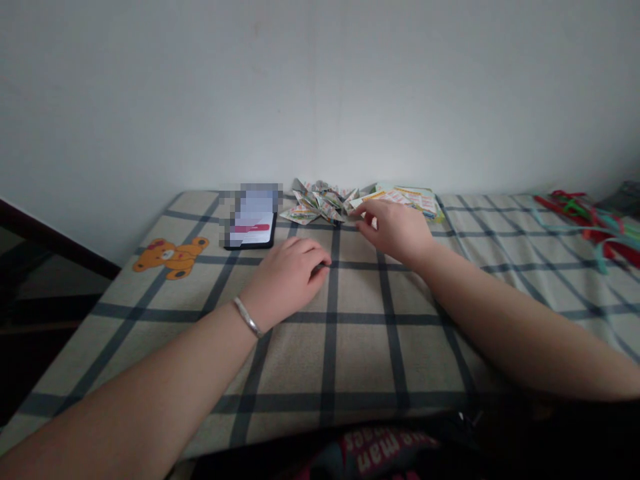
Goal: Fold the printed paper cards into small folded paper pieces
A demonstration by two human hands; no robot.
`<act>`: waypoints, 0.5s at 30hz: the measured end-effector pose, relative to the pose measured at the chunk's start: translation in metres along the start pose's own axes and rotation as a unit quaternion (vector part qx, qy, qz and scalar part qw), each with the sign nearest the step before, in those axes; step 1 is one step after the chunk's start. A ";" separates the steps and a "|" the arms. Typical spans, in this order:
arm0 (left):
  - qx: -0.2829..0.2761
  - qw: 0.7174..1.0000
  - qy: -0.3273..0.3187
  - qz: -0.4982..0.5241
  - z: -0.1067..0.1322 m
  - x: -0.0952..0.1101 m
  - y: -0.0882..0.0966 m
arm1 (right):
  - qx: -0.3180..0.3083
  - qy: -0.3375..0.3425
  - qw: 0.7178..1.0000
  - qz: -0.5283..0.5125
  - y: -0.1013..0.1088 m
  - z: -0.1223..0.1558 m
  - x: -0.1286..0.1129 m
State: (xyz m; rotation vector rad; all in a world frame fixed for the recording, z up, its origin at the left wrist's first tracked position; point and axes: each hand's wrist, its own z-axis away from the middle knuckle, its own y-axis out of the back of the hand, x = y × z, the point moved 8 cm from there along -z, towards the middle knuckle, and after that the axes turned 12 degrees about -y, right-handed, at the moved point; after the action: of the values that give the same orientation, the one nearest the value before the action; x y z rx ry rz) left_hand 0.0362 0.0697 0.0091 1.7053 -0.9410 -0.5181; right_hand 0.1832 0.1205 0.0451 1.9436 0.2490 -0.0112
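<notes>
My left hand [293, 275] rests on the checked tablecloth [360, 360], its fingers loosely curved and the thumb a little apart. A dark gap shows between thumb and fingers, and I make out nothing held there. A silver bracelet [247, 317] circles that wrist. Just beyond the fingers sits a pile of folded paper pieces [320, 201], pointed and printed in several colours. My right hand [395, 227] is at the right end of this pile, thumb and forefinger apart, with nothing visible between them. Behind it lie flat printed sheets [423, 200], partly covered by the hand.
A phone [251, 230] with a lit screen stands near the wall, left of the pile. An orange bear cutout [170, 257] lies at the left. Red, green and pale blue strips [603, 230] lie tangled at the far right. A white wall [320, 93] borders the table's back edge.
</notes>
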 end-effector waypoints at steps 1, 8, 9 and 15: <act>-0.001 1.000 0.001 0.000 0.000 0.000 0.000 | 0.008 -0.001 1.000 -0.006 0.004 0.002 0.006; -0.006 1.000 0.003 0.003 -0.002 0.000 -0.001 | -0.011 -0.013 0.999 0.027 0.005 0.014 0.045; -0.005 1.000 0.003 0.003 -0.002 0.001 -0.001 | -0.010 -0.011 0.999 0.031 0.004 0.016 0.047; -0.007 1.000 0.005 0.004 -0.002 0.001 -0.001 | 0.006 0.007 0.995 0.095 -0.004 0.019 0.040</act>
State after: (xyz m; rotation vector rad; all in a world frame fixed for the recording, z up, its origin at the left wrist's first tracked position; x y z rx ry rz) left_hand 0.0384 0.0704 0.0086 1.6896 -0.9335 -0.5095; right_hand 0.2236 0.1113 0.0297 1.9732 0.0738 0.1263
